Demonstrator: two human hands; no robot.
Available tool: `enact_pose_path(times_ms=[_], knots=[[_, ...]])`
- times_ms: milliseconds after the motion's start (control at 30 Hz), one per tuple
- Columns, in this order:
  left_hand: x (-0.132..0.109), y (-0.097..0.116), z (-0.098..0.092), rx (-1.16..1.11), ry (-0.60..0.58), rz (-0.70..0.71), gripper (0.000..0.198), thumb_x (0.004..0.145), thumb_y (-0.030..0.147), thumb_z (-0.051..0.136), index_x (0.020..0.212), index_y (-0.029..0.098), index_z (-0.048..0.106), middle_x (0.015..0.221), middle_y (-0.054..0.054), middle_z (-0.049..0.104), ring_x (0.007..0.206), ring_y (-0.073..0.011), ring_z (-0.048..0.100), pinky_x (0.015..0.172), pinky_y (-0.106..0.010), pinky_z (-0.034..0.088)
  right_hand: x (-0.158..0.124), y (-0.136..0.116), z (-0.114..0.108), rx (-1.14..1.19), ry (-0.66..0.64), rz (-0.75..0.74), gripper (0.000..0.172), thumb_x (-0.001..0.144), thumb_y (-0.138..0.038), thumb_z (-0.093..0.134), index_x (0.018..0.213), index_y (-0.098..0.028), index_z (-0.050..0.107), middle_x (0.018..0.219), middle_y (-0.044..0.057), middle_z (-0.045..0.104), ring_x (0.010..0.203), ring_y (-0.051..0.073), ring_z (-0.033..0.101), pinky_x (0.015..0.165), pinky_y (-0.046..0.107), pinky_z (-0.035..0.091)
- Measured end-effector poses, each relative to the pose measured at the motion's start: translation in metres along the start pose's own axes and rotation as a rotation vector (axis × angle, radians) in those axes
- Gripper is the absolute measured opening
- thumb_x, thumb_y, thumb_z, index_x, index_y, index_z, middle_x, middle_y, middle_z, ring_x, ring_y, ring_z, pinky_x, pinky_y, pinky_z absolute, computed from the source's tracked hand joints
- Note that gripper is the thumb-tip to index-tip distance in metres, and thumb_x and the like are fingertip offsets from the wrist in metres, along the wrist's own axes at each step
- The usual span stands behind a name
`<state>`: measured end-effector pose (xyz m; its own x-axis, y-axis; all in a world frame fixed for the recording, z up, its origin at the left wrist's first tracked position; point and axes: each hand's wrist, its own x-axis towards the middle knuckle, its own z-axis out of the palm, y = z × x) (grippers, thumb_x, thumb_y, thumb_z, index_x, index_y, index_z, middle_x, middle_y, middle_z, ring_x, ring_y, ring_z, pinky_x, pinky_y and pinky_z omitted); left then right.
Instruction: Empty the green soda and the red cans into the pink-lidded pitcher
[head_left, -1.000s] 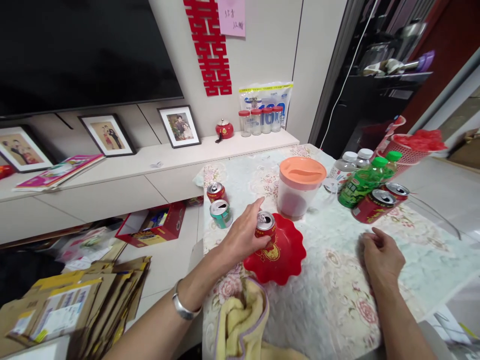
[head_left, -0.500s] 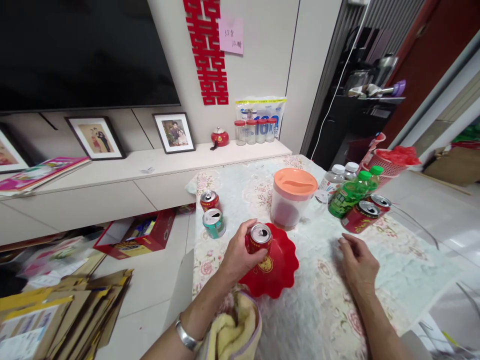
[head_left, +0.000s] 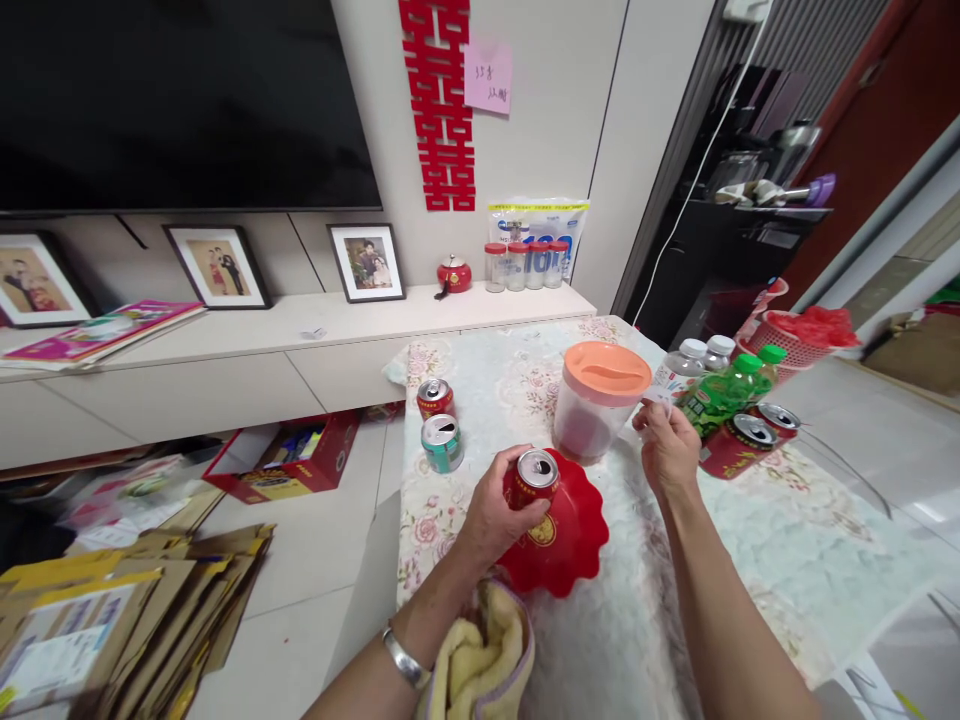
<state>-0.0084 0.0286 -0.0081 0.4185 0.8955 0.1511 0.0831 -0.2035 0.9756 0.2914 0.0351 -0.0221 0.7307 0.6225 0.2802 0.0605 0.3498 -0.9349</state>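
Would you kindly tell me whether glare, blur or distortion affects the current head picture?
Head view: a bright glare patch on the floor at far right; head view: the door leans strongly, perhaps from a wide lens; head view: the tablecloth looks soft between the forearms, while the held can is fairly clear.

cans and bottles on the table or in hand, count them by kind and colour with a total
Red cans: 4 (one in the left hand)
Teal can: 1
Green bottles: 2
White-capped bottles: 2
Total: 9
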Motion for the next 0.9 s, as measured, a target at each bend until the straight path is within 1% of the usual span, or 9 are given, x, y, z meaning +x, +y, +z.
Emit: enact_pose_path(times_ms=[100, 200, 300, 367, 433, 500, 567, 733, 900], knots=[[0.0, -0.001, 0.0, -0.019, -0.002, 0.02, 0.068, 0.072, 0.024, 0.079, 0.138, 0.021, 0.061, 0.137, -0.01, 0.076, 0.13, -0.0301, 0.072, 0.122, -0.05, 0.051, -0.001, -0.005, 0.0, 0.029, 0.013, 0.001, 0.032, 0.105, -0.045, 0.07, 0.117, -0.016, 0.07, 0.106, 0.004, 0.071, 0.085, 0.014, 0.069, 0.076, 0.032, 0.062], [-0.001, -0.001, 0.001, -0.025, 0.007, 0.034, 0.066, 0.074, 0.023, 0.079, 0.137, 0.021, 0.061, 0.136, -0.01, 0.077, 0.128, -0.0304, 0.073, 0.121, -0.051, 0.053, -0.004, -0.021, -0.005, 0.042, 0.018, -0.015, 0.028, 0.105, -0.043, 0.071, 0.109, -0.015, 0.069, 0.095, 0.0, 0.068, 0.074, 0.011, 0.064, 0.066, 0.026, 0.057], [-0.001, -0.001, 0.002, -0.004, 0.017, 0.052, 0.064, 0.075, 0.023, 0.079, 0.137, 0.021, 0.062, 0.139, -0.011, 0.076, 0.132, -0.0312, 0.072, 0.121, -0.052, 0.053, -0.007, -0.048, -0.016, 0.035, 0.026, -0.057, 0.03, 0.104, -0.042, 0.071, 0.093, -0.016, 0.064, 0.078, -0.005, 0.059, 0.061, 0.007, 0.053, 0.057, 0.021, 0.049], [-0.002, -0.002, 0.002, 0.01, 0.017, 0.065, 0.064, 0.076, 0.024, 0.08, 0.137, 0.022, 0.062, 0.141, -0.012, 0.075, 0.135, -0.0317, 0.07, 0.123, -0.052, 0.052, -0.01, -0.072, -0.023, 0.015, 0.02, -0.085, 0.037, 0.102, -0.042, 0.074, 0.079, -0.017, 0.058, 0.067, -0.008, 0.05, 0.055, 0.006, 0.045, 0.054, 0.02, 0.044], [-0.002, -0.004, 0.002, 0.019, 0.018, 0.071, 0.065, 0.076, 0.023, 0.081, 0.138, 0.022, 0.061, 0.143, -0.012, 0.074, 0.136, -0.0318, 0.07, 0.124, -0.052, 0.051, -0.015, -0.099, -0.029, -0.017, -0.001, -0.089, 0.046, 0.093, -0.043, 0.083, 0.068, -0.018, 0.052, 0.059, -0.01, 0.044, 0.051, 0.006, 0.038, 0.052, 0.02, 0.038], [-0.002, -0.005, 0.003, 0.024, 0.025, 0.079, 0.067, 0.075, 0.022, 0.082, 0.139, 0.023, 0.061, 0.143, -0.012, 0.074, 0.136, -0.0317, 0.07, 0.125, -0.053, 0.049, -0.021, -0.126, -0.034, -0.058, -0.013, -0.077, 0.053, 0.071, -0.048, 0.097, 0.061, -0.019, 0.054, 0.052, -0.009, 0.041, 0.05, 0.007, 0.037, 0.051, 0.024, 0.036], [-0.001, -0.007, 0.003, 0.025, 0.03, 0.091, 0.067, 0.075, 0.021, 0.082, 0.139, 0.022, 0.061, 0.142, -0.011, 0.074, 0.136, -0.0315, 0.07, 0.126, -0.053, 0.048, -0.027, -0.148, -0.037, -0.107, -0.009, -0.06, 0.06, 0.054, -0.053, 0.103, 0.054, -0.019, 0.053, 0.049, -0.008, 0.038, 0.049, 0.006, 0.034, 0.049, 0.025, 0.032], [-0.001, -0.01, 0.003, 0.011, 0.032, 0.106, 0.069, 0.074, 0.02, 0.084, 0.14, 0.022, 0.062, 0.145, -0.012, 0.073, 0.139, -0.0332, 0.068, 0.127, -0.055, 0.046, -0.041, -0.177, -0.046, -0.308, -0.02, 0.029, 0.062, 0.044, -0.067, 0.104, 0.062, -0.018, 0.069, 0.056, 0.0, 0.057, 0.054, 0.011, 0.049, 0.052, 0.026, 0.038], [-0.001, -0.013, 0.003, -0.008, 0.031, 0.099, 0.07, 0.074, 0.019, 0.087, 0.14, 0.024, 0.064, 0.147, -0.012, 0.073, 0.141, -0.034, 0.066, 0.128, -0.057, 0.044, -0.051, -0.187, -0.047, -0.535, -0.131, 0.059, 0.066, 0.044, -0.077, 0.099, 0.066, -0.02, 0.075, 0.062, 0.002, 0.064, 0.059, 0.013, 0.052, 0.055, 0.026, 0.039]])
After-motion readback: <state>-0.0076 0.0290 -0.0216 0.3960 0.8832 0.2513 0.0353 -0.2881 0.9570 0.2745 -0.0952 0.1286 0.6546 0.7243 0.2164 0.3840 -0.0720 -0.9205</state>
